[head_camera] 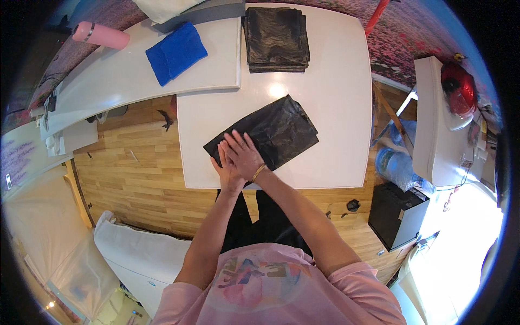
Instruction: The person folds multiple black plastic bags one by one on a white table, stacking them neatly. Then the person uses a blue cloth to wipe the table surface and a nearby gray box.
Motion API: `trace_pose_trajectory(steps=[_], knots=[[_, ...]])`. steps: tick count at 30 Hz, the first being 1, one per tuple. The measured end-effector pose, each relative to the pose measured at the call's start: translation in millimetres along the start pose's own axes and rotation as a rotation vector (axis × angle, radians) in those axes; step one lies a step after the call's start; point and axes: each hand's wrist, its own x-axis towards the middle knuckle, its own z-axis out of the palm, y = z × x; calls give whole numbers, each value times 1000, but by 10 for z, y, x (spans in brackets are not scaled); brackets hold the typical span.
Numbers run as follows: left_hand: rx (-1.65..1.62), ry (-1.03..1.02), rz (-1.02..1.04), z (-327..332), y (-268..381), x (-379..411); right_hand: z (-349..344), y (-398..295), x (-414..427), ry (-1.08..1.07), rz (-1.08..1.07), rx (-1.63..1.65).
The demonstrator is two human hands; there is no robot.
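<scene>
A folded black plastic bag (280, 130) lies slantwise on a white tabletop (337, 134) before me. My right hand (243, 156) is flat on its near left part, fingers a little apart, with a gold-coloured bangle on the wrist. Partly beneath it, my left hand (228, 172) rests at the bag's near left edge, thumb spread from the fingers. The right hand hides some of the left hand's fingers. Farther back on the same tabletop sits a neat stack of folded black plastic bags (276, 38).
A second white table (122, 81) adjoins at the left, bearing a folded blue cloth (176, 53) and a pink bottle (101, 35). Large plastic water bottles (392, 164) and a black computer case (396, 215) stand on the right. Behind me at left is a white padded seat (140, 252).
</scene>
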Motion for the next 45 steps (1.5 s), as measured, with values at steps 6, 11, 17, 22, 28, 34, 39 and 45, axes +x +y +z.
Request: trace_pose_trajectory(steps=[6,11,17,22,28,34,39,45], knots=[[-112,-47,-1,-53,0,-8,-262,481,66,-50,202,-278],[-131,-28,6,-12,-6,-17,-450,970,76,66,389,-443],[-113,-33,3,-16,-14,-4,-523,887,192,90,551,-478],[-79,-39,21,-44,10,0,-92,314,5,56,51,-206],[-61,28,13,-28,8,-23,-533,988,146,-27,276,-411],[-79,45,14,-50,10,-1,-750,759,201,-135,405,-500],[102,147,66,57,-21,-10,-88,122,-315,-191,161,-244],[-96,46,32,-97,31,-21,-468,724,-585,-141,482,-334]])
